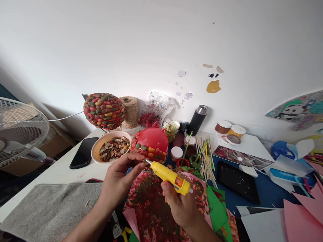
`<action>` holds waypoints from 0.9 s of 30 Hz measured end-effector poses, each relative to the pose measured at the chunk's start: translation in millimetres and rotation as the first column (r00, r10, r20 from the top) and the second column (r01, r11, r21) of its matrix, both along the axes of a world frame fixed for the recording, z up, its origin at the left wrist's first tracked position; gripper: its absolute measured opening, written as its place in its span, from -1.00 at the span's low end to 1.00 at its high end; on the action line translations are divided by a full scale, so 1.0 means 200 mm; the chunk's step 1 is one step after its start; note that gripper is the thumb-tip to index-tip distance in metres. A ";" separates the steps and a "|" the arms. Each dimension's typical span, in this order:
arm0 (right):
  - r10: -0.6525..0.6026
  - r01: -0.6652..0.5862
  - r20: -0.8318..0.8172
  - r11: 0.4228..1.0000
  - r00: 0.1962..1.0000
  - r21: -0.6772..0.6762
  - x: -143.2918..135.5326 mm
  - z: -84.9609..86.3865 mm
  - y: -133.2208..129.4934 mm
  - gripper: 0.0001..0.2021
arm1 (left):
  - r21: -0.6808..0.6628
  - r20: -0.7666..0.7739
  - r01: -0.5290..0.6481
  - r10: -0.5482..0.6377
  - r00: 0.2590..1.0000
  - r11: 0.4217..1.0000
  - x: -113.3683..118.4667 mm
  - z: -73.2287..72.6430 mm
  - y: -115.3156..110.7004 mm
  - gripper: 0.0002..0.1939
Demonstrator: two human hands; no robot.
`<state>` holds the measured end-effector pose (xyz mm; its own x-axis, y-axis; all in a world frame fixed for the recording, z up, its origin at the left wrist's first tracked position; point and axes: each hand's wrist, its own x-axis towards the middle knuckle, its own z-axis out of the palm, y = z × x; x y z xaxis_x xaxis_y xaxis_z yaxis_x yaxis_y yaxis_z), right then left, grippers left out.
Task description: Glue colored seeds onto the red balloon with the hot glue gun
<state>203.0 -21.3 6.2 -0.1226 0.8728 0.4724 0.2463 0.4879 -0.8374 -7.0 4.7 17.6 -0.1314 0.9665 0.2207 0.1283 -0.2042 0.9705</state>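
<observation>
My right hand is wrapped round the handle of a yellow hot glue gun, its metal nozzle pointing left. At the nozzle tip, the thumb and fingers of my left hand pinch a small brownish piece, perhaps a shell like those in the bowl. Just behind them sits a red balloon, its lower part ringed with painted red, yellow and green shells. To its left, a pale bowl holds many brown shell pieces. A finished-looking ball covered in coloured shells stands behind the bowl.
Paint-stained paper lies below my hands. Open paint jars with green sticks, wooden skewers and a black flask stand right of the balloon. A phone, grey cloth and fan are left. A twine spool stands behind.
</observation>
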 end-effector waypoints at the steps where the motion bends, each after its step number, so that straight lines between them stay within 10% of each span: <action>1: -0.005 0.005 0.003 1.000 1.000 0.005 0.00 0.00 0.00 -0.39 | -0.003 0.001 0.002 -0.002 1.000 1.000 0.00 0.00 0.00 -0.79; 14: -0.033 0.032 0.047 0.999 0.998 0.019 0.00 0.01 0.00 -0.37 | -0.002 -0.011 -0.020 0.020 1.000 1.000 0.01 0.02 0.00 -0.73; 27: 0.048 -0.113 -0.209 0.944 0.977 -0.310 0.01 -0.07 0.00 -0.33 | 0.002 0.097 0.000 0.000 0.995 1.000 -0.02 0.01 -0.02 -0.71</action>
<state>205.4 -21.6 -8.3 -0.1324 0.9721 0.1937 0.0330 0.1996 -0.9793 -11.3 1.1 18.9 -0.1524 0.9659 0.2092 0.0336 -0.2064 0.9779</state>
